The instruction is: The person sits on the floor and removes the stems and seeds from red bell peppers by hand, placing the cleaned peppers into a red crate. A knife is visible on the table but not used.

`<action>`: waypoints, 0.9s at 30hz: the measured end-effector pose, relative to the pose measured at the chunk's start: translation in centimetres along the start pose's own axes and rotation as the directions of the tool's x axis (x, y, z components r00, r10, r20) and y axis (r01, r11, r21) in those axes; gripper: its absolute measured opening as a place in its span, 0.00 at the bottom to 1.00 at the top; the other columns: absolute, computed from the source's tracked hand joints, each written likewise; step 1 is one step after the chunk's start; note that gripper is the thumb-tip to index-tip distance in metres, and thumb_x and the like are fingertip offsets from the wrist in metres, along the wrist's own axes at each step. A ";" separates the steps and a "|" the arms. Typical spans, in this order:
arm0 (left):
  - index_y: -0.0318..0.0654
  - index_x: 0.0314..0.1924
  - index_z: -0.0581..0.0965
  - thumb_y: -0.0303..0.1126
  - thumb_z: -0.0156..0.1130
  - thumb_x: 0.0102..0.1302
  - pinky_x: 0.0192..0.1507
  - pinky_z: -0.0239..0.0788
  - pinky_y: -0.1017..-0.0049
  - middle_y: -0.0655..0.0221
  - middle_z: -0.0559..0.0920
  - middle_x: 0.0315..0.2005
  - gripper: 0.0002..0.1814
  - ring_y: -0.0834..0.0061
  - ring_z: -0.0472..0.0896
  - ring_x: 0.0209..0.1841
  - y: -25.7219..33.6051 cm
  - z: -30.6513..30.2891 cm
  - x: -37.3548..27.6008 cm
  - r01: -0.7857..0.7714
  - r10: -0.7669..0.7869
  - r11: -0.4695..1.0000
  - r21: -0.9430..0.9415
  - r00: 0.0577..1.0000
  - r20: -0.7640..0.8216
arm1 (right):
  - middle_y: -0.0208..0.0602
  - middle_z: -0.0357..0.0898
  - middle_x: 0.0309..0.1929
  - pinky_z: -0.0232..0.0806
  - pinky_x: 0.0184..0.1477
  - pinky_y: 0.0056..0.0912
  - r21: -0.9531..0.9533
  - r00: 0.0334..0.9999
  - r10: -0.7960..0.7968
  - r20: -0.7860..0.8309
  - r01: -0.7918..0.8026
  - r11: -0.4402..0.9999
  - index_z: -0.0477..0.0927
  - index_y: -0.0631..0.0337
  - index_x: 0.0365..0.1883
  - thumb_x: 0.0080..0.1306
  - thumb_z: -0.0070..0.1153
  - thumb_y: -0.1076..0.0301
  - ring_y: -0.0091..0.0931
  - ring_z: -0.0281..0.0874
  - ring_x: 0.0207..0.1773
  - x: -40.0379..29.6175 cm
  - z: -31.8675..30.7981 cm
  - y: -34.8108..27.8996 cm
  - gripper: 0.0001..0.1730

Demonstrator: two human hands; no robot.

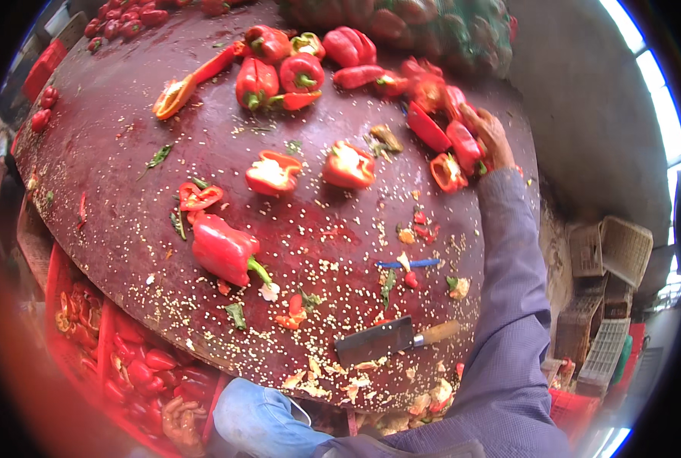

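My right hand reaches to the far right of the table, its fingers against a cluster of red bell peppers. Beside it lie a red pepper piece and a cut pepper with its hollow showing. Whether the fingers grip a pepper is hidden. Low at the left, my left hand is loosely curled over a red plastic crate of pepper pieces, with nothing seen in it. A cleaver with a wooden handle rests near the table's front edge.
The round table is strewn with seeds. A whole pepper, two cut halves and a blue strip lie on it. A green mesh sack stands at the back. Plastic crates are stacked at right.
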State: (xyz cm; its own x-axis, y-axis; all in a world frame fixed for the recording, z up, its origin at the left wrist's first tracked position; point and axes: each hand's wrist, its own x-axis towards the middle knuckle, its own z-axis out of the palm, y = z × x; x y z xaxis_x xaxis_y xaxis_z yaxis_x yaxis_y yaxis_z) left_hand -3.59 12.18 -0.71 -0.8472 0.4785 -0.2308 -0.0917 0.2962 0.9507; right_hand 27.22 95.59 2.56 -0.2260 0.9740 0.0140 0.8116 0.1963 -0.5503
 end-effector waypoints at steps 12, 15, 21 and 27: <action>0.29 0.64 0.70 0.26 0.59 0.71 0.55 0.75 0.71 0.51 0.83 0.50 0.23 0.66 0.82 0.51 4.6 5.6 1.7 -0.113 0.135 0.988 -0.104 0.964 0.231 | 0.41 0.86 0.39 0.75 0.41 0.33 0.265 0.873 -0.432 0.228 0.371 0.890 0.83 0.63 0.52 0.66 0.68 0.50 0.25 0.81 0.39 -16.2 6.0 -16.3 0.27; 0.31 0.56 0.73 0.32 0.62 0.66 0.39 0.77 0.75 0.57 0.83 0.37 0.21 0.70 0.83 0.36 2.8 4.8 1.8 -0.241 0.245 0.969 -0.044 0.964 0.101 | 0.48 0.85 0.39 0.75 0.46 0.43 0.200 0.880 -0.450 -0.155 0.474 0.858 0.84 0.63 0.44 0.68 0.65 0.57 0.40 0.84 0.40 -16.8 4.0 -15.8 0.17; 0.30 0.56 0.73 0.31 0.62 0.67 0.35 0.80 0.70 0.57 0.83 0.36 0.20 0.68 0.83 0.31 2.1 2.5 1.0 -0.107 0.111 0.985 -0.138 0.994 0.021 | 0.55 0.84 0.46 0.73 0.52 0.48 -0.439 0.873 0.051 -0.485 -0.293 0.849 0.82 0.64 0.49 0.61 0.62 0.42 0.47 0.82 0.51 -9.3 -6.4 6.9 0.32; 0.31 0.56 0.72 0.31 0.62 0.68 0.37 0.79 0.70 0.57 0.83 0.37 0.20 0.67 0.83 0.32 1.9 2.1 -0.9 -0.044 0.049 0.985 -0.164 0.998 0.026 | 0.55 0.85 0.42 0.74 0.52 0.49 -0.284 0.886 0.019 -0.464 -0.169 0.944 0.81 0.57 0.54 0.59 0.60 0.52 0.48 0.84 0.49 -11.8 0.2 5.0 0.27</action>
State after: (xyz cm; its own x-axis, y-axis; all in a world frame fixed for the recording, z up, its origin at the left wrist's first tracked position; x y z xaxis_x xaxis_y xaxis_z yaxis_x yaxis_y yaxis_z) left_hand -1.91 14.02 0.90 -0.8369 0.5135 -0.1895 -0.1392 0.1351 0.9810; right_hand 33.84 85.08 -0.48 0.0651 0.9187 0.3896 0.9571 0.0530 -0.2848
